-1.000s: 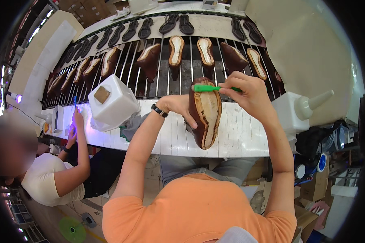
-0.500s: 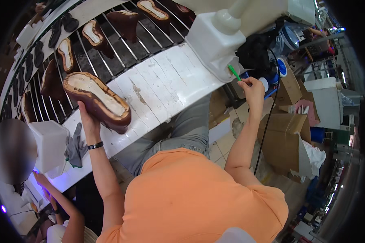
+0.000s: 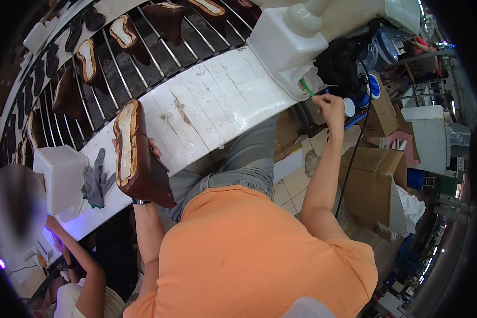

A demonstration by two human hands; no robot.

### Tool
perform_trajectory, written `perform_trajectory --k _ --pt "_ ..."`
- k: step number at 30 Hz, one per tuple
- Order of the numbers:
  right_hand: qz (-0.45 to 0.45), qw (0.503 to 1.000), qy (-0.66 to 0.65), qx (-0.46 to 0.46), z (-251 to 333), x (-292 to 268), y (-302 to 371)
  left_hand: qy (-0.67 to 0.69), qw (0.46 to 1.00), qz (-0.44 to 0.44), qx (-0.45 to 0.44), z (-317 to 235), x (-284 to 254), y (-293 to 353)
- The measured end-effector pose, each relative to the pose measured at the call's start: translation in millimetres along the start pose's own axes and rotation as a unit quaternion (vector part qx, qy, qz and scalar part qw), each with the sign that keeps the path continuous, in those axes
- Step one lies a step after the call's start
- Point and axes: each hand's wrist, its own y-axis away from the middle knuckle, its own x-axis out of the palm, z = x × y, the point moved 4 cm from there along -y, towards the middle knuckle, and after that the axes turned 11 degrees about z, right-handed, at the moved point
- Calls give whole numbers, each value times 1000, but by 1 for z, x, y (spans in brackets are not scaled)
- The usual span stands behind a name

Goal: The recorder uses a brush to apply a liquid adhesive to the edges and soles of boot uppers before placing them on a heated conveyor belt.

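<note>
The left hand (image 3: pixel 155 148) is gripping a brown shoe upper (image 3: pixel 147 167) over the near edge of the white bench (image 3: pixel 212 111), left of centre; fingertips are showing along its right side, but whether they are spread I cannot tell. At the bench's right end, the right hand (image 3: pixel 331 110) is pinching a green brush (image 3: pixel 306 86), its tip reaching into a white cup (image 3: pixel 315 79). A grey glove (image 3: pixel 95 183) is lying farther left.
</note>
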Motion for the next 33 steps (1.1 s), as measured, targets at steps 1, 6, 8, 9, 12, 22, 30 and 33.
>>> perform_trajectory --k 1,6,8,9,12,22,30,33 --pt "40 988 -148 17 -11 6 -3 -3 1000 -11 2 -1 -6 4" --pt "88 857 -501 75 -46 39 9 -32 999 -25 24 -10 -16 19" --pt "90 804 -584 70 -34 44 13 -75 996 -15 39 -12 -9 18" --pt "104 788 -605 32 -18 44 14 -101 992 52 47 -16 2 14" --pt "160 796 -570 -122 64 44 11 -41 988 -138 54 -15 13 6" --pt "333 768 -249 -487 288 84 83 -338 933 -110 62 -28 95 -22" --pt "276 766 -217 -538 309 81 94 -455 881 -70 106 -35 127 -24" --pt "236 774 -200 -553 321 80 90 -504 851 -70 131 -34 133 -24"
